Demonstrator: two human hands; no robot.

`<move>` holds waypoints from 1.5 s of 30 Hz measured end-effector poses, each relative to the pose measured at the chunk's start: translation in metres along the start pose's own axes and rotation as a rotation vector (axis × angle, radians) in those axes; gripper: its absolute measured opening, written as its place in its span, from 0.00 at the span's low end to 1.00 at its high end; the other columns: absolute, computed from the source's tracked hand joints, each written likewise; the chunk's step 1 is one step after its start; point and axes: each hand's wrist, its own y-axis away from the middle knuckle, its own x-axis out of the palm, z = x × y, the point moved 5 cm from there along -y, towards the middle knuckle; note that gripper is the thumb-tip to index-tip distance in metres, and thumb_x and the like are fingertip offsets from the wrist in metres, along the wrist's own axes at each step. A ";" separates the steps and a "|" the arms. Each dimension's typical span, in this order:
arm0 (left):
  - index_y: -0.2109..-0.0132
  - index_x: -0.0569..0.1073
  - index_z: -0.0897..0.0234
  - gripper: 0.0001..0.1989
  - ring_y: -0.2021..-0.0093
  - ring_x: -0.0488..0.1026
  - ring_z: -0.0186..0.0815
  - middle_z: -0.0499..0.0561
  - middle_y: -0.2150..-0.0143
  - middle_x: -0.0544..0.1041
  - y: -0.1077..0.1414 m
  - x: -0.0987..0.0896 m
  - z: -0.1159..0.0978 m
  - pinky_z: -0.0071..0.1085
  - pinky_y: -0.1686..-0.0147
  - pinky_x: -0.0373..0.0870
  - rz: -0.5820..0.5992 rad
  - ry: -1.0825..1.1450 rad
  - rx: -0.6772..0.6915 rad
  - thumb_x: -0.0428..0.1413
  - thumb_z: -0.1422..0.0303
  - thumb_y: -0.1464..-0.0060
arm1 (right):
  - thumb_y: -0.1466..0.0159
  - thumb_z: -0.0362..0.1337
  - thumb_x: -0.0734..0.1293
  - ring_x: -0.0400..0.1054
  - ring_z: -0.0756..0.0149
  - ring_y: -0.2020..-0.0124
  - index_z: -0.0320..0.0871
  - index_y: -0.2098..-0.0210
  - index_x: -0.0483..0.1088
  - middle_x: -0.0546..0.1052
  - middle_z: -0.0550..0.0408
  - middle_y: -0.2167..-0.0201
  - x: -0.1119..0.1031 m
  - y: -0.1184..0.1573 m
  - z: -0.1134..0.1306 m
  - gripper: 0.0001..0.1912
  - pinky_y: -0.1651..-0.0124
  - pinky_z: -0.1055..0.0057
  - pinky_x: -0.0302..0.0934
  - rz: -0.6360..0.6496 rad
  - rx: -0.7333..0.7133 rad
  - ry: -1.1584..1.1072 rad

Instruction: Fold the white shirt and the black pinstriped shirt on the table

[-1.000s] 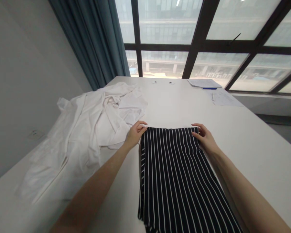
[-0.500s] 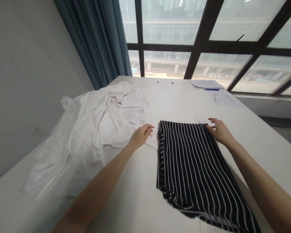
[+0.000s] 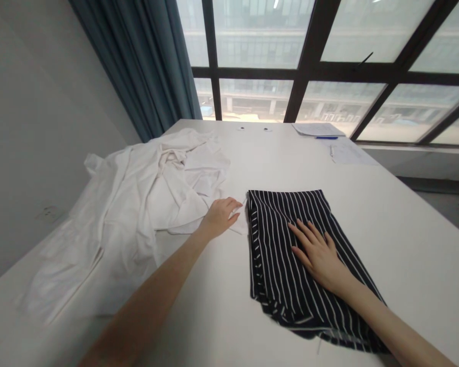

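A black garment with white stripes (image 3: 275,255) lies folded into a long panel on the table, its near hem curved and uneven. My right hand (image 3: 319,257) rests flat on the middle of it, fingers spread. Just left of the garment's far left corner is my left hand (image 3: 220,218), its fingers loosely bent, thumb apart, holding nothing. That hand is by the edge of a rumpled heap of white cloth (image 3: 137,188), which covers the left part of the table.
The white table (image 3: 260,160) reaches back to a dark-framed window. Papers (image 3: 317,129) and a blue pen (image 3: 326,137) lie at the far right, with two small dark-and-white items at the back edge. A blue curtain (image 3: 149,66) hangs at the left.
My right hand has moved from the garment's far right corner onto its middle and flattened there. My left hand has stayed almost in place. The view has shifted slightly right.
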 end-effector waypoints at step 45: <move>0.31 0.53 0.58 0.23 0.29 0.47 0.36 0.50 0.28 0.51 -0.043 0.044 -0.117 0.42 0.34 0.48 0.310 -0.116 0.365 0.37 0.69 0.30 | 0.33 0.28 0.57 0.56 0.54 0.36 0.45 0.50 0.66 0.70 0.47 0.44 -0.020 0.028 0.023 0.15 0.36 0.47 0.53 -0.097 -0.144 -0.182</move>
